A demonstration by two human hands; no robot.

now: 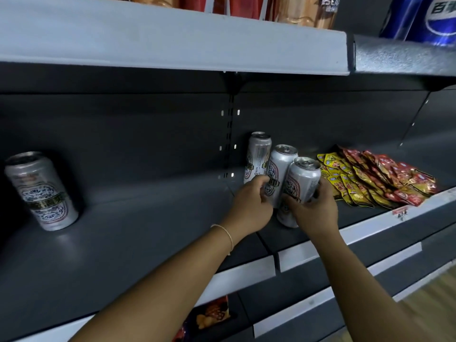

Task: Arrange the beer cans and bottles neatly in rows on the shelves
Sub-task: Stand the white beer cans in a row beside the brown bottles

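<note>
From the head camera, three silver beer cans stand upright in a tight row running from near to far on the dark grey shelf (138, 218), just right of the back panel's slotted upright. The right hand (314, 208) curls around the nearest can (302, 182), fingers wrapped on its right side. The left hand (251, 206) pinches the lower body of the middle can (280, 166), thumb and fingers closed on it. The far can (257, 154) stands behind, touching the middle one. A thin bracelet (225, 234) circles the left wrist. Well apart, at the far left of the same shelf, a fourth beer can (40, 190) stands alone. Just right of the row lies a pile of yellow and red snack packets (375, 177). On the shelf above stands a blue cola bottle (429, 18).
</note>
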